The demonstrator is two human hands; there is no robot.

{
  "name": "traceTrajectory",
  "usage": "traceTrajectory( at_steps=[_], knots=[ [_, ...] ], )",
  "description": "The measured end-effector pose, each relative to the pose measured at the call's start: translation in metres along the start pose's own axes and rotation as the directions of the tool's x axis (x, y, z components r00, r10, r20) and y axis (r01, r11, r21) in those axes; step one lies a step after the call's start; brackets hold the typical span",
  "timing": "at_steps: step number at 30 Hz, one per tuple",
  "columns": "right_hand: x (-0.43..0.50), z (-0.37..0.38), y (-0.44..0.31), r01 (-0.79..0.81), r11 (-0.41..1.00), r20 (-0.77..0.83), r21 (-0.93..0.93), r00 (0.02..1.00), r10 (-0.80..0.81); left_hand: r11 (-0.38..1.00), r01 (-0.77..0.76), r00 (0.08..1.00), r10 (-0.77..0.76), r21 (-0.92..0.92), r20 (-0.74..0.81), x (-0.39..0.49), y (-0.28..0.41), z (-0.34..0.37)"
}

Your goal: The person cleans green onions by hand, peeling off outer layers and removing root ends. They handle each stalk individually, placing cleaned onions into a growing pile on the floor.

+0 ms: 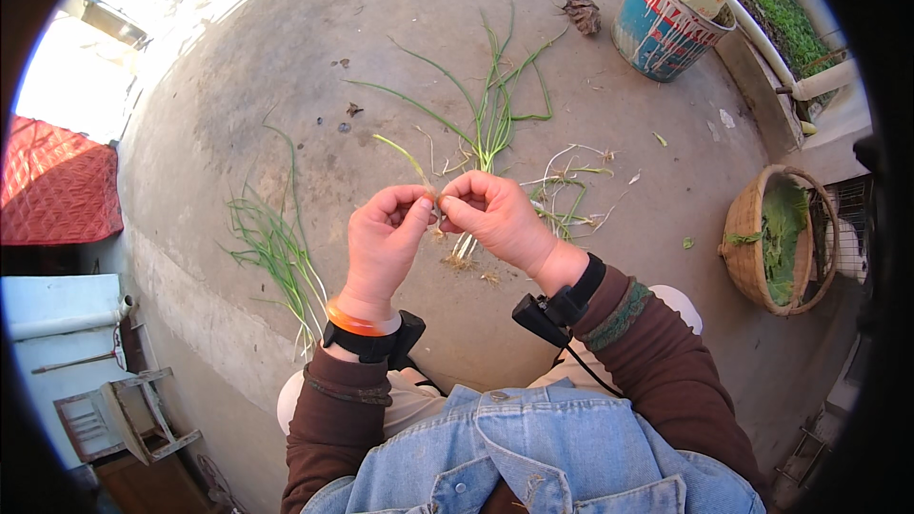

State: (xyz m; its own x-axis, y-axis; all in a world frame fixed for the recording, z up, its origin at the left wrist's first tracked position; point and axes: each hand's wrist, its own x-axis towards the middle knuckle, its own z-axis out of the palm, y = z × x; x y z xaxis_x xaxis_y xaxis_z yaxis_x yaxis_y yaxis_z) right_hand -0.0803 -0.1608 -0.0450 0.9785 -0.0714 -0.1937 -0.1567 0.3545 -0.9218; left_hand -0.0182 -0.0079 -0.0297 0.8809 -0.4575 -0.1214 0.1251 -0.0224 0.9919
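Observation:
Both hands meet in front of me, with a thin green onion [405, 150] pinched between their fingertips. My left hand [389, 232] grips its stem by thumb and forefinger, and my right hand [500, 218] pinches the same stem close beside. The onion's green top points up and left; its roots hang just below the fingers. Under my hands, a bunch of green onions [493, 114] lies on the concrete floor, partly hidden by my right hand. A second bunch of green onions [278, 257] lies to the left. Peeled scraps and roots [564, 189] are scattered to the right.
A paint-streaked bucket [668, 28] holding a pale bag stands at the upper right. A wicker basket [739, 243] with green leaves sits at the right. A wooden chair [136, 417] is at the lower left, below a red quilted cover [57, 185]. A dry leaf [583, 13] lies near the bucket.

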Motion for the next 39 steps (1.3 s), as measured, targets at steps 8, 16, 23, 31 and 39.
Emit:
traceTrajectory(
  at_steps=[8,16,23,31,39],
  knots=[
    [-0.004,0.004,-0.004,0.028,0.999,0.006,-0.029,1.000,-0.028,0.994,0.059,0.995,-0.051,-0.093,0.086,0.001,-0.001,-0.005],
    [0.000,0.001,0.005,0.069,0.992,-0.104,-0.106,0.991,-0.080,0.999,-0.039,0.999,0.039,-0.015,0.003,-0.001,0.000,0.001],
    [-0.002,-0.003,0.001,0.398,0.834,-0.008,-0.383,0.901,-0.433,0.943,0.033,0.999,-0.030,-0.331,0.015,0.001,0.010,-0.006],
    [-0.013,-0.001,-0.021,0.385,0.914,0.239,-0.131,0.906,-0.348,0.832,0.083,0.984,-0.155,-0.549,-0.086,0.008,0.016,-0.027],
    [-0.013,-0.002,-0.020,0.072,0.979,0.298,0.190,0.946,-0.127,0.788,0.069,0.973,-0.188,-0.612,-0.132,0.008,0.019,-0.035]
  ],
)
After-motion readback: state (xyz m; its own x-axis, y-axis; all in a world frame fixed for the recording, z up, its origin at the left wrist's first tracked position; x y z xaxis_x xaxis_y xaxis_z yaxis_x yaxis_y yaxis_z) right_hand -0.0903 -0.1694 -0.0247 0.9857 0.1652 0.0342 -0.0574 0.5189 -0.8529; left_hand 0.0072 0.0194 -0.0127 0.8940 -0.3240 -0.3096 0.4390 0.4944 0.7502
